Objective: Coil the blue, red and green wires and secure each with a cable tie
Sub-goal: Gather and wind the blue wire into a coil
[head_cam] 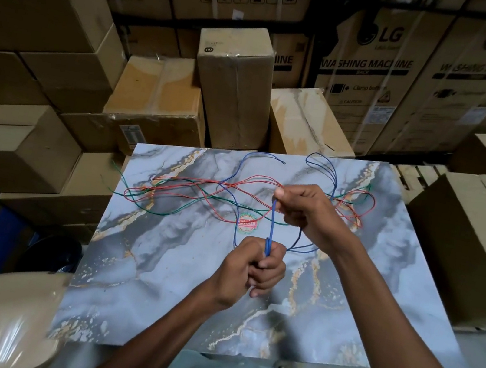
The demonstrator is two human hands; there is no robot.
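**Head view: blue wire being folded into a coil**

Left hand (249,266) clenches the folded end of the blue wire (270,229); right hand (304,211), at 12 o'clock from it, pinches the strands taut, likely to keep loops even. Red wire (191,180) and green wire (202,190) lie tangled on the table (158,266). Closed cardboard boxes (234,87) behind; contents hidden.

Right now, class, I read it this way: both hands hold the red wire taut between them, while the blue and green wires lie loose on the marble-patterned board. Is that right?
Not quite: the colours are swapped. In the head view the left hand and right hand hold the blue wire taut between them, while the red wire and green wire lie loose on the marble-patterned board.
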